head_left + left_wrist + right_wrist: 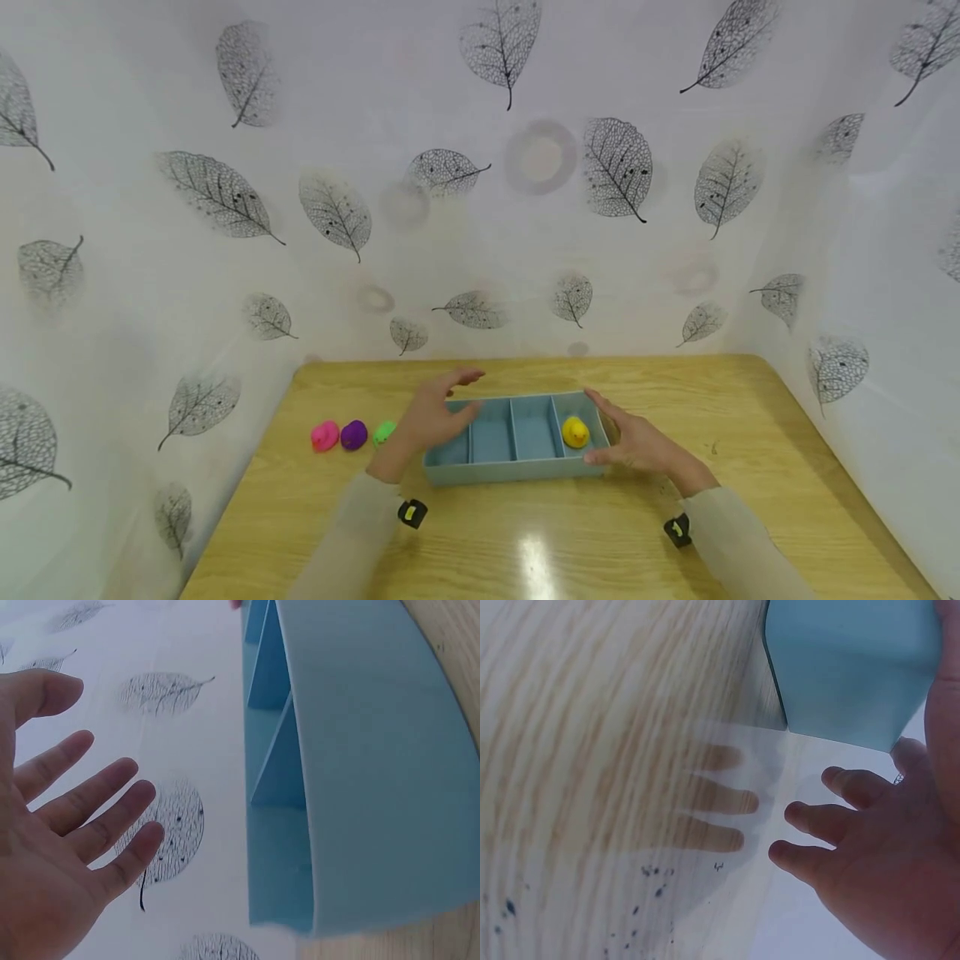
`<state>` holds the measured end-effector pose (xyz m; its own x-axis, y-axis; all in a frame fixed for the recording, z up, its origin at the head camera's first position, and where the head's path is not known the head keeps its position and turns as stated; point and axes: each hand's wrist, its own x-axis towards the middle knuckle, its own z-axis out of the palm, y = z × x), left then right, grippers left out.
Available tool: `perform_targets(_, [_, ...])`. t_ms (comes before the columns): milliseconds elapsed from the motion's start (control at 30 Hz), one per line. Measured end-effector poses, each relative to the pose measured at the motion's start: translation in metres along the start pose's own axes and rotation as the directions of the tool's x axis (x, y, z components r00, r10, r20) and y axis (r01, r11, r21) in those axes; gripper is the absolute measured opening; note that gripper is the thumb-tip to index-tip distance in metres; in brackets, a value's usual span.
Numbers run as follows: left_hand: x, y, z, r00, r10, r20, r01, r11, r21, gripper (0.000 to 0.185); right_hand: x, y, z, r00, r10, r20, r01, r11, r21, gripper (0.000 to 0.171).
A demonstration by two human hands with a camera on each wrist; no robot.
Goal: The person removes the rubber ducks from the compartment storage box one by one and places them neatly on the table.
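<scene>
A shallow blue divided tray [517,467] lies flat between the left hand [435,417] and right hand [637,446], a yellow duck [575,432] in its compartment nearest the right hand.

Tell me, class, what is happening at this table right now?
A person has both hands at a blue divided tray on a wooden table. The left hand hovers open at its left end; the right hand is open at its right end. A yellow duck sits in the rightmost compartment. Pink, purple and green toys lie left.

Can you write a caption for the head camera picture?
Two open hands flank a blue tray holding a yellow duck.
</scene>
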<state>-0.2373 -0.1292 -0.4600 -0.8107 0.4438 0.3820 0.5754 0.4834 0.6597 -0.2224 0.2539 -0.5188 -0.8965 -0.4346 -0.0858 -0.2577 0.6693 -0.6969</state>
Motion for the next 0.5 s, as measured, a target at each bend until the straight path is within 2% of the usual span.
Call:
perform_targets(267, [0.014, 0.016, 0.026, 0.995, 0.001, 0.103, 0.002, 1.000, -0.031, 0.048, -0.001, 0.003, 0.001, 1.000, -0.022, -0.009, 0.021, 1.000, -0.012, 0.116])
perform_targets(500, [0.025, 0.029, 0.046, 0.980, 0.013, 0.197, 0.004, 0.996, -0.089, 0.050, 0.001, 0.005, 0.001, 0.999, -0.034, -0.011, 0.033, 0.999, -0.032, 0.117])
